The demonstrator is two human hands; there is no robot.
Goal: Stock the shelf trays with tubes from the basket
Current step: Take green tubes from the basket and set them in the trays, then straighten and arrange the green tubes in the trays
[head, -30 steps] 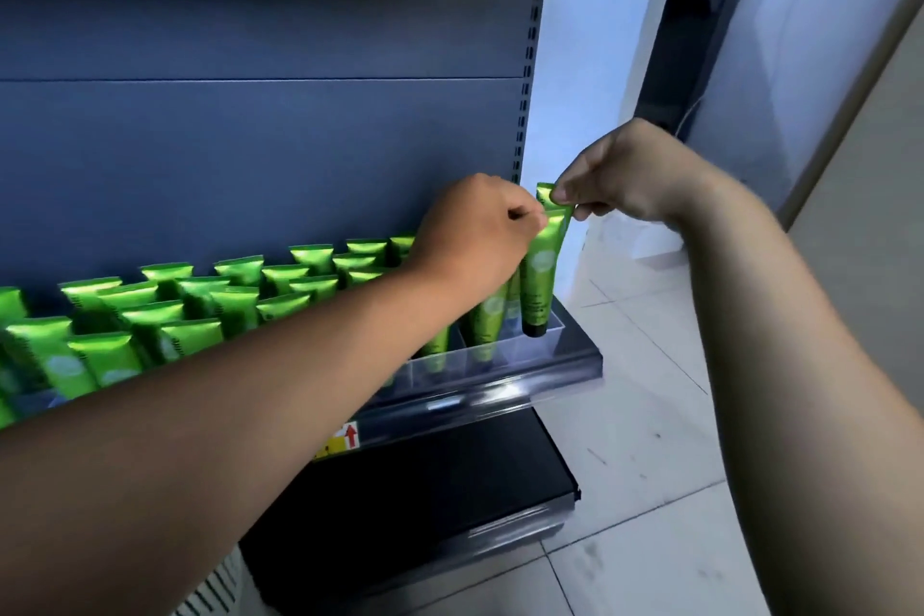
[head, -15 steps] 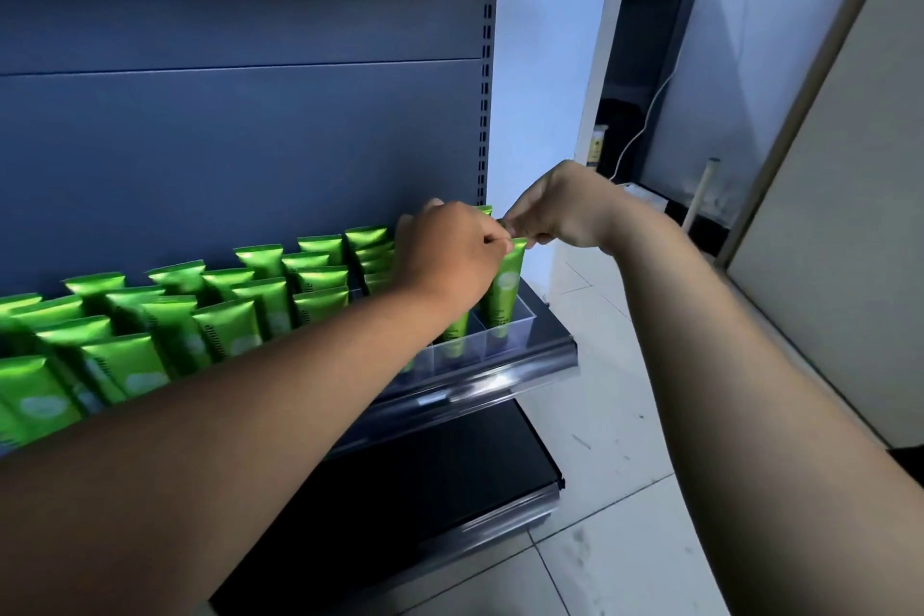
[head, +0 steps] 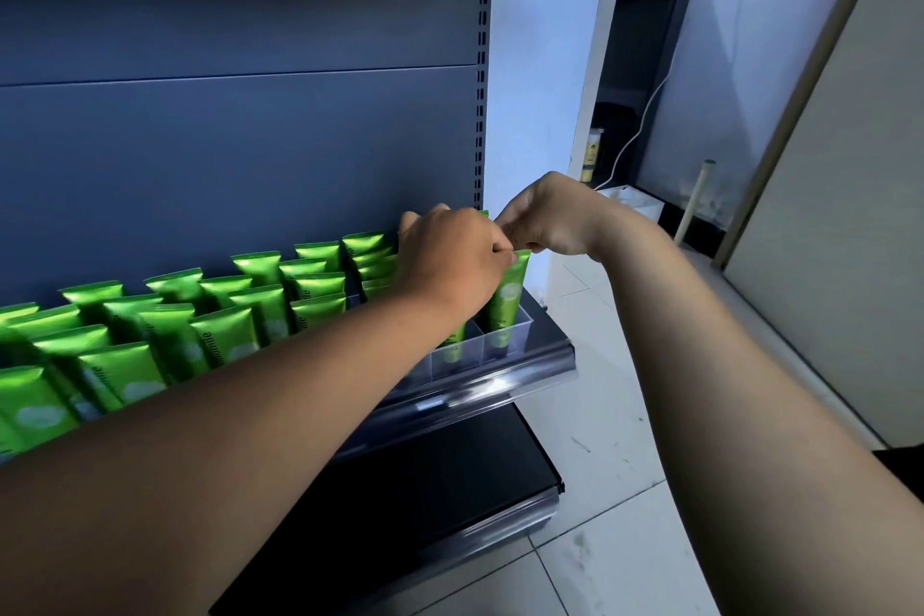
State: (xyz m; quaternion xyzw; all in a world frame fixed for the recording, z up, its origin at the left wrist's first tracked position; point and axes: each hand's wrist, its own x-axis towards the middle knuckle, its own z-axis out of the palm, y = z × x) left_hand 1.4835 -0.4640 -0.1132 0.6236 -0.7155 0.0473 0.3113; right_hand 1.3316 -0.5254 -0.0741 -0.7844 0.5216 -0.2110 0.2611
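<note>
Both hands (head: 500, 245) pinching one green tube (head: 507, 298) (cap down) into end tray (head: 520, 333).

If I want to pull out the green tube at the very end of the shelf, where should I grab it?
Probably pinch the flat crimped top of the end tube from above, as the right hand does. It stands upright in the clear tray, so only its top sticks out.

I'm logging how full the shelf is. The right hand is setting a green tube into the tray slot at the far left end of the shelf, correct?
Not quite: the head view shows the right hand pinching the top of a green tube in the clear tray slot at the far right end of the shelf, not the left. The rest stands.
</note>
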